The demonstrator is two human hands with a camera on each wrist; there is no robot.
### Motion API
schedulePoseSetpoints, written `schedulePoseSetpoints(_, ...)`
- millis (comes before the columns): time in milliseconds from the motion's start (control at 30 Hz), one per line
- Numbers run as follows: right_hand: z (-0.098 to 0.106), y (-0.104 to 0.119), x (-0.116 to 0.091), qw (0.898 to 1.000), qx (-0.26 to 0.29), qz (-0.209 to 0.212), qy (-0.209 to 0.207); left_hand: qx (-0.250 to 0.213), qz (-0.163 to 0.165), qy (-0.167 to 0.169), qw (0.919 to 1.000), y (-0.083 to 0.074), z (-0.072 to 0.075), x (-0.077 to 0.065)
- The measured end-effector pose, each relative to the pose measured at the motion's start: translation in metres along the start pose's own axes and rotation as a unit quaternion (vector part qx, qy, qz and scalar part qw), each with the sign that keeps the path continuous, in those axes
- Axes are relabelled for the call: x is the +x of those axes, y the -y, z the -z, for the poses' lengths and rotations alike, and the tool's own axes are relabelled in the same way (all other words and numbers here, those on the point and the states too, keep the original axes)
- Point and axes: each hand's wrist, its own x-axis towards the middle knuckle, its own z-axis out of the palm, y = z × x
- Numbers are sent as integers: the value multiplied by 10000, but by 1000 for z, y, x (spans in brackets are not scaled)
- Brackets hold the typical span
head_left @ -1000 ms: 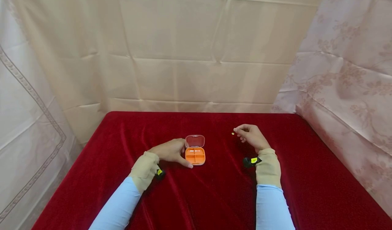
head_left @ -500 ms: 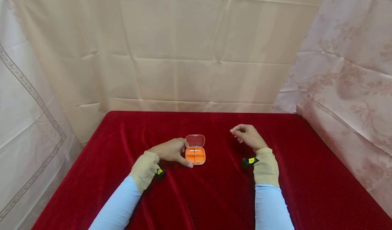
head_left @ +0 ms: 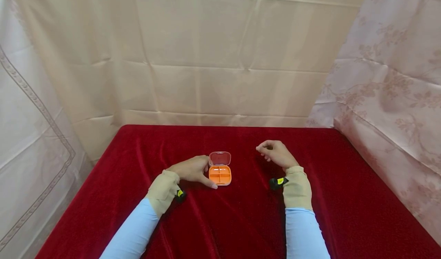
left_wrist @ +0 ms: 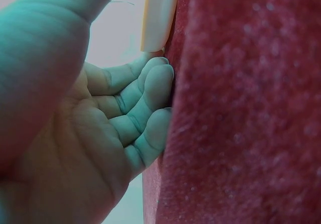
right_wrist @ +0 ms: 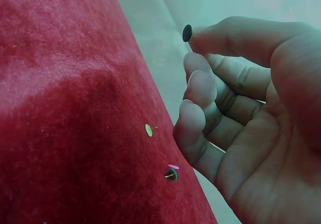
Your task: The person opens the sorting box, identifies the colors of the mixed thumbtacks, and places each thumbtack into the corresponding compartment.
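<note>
My left hand lies against the left side of an orange pill box, thumb at its near corner and fingers at its far left. The box stands with its clear lid raised; a divider splits it into compartments. In the left wrist view, my fingers are curled next to the box's pale wall. To the right of the box, my right hand is above the cloth. Its thumb and index finger pinch a dark-headed thumbtack, too small to make out in the head view.
Below the right hand, a yellow thumbtack, a green thumbtack and a small pink piece lie on the red cloth. Hanging beige fabric stands behind the table, with patterned fabric at the right.
My right hand has moved slightly left, and the yellow spot seen beside its fingertips in the head view is now out of sight there. The left hand and pill box stay put.
</note>
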Motion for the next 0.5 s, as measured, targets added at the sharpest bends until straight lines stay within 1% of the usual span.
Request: schedulePoseSetpoints(500, -2, 4, -1, 9999, -103, 41, 83, -102, -151, 13, 9998, 5, 1, 0)
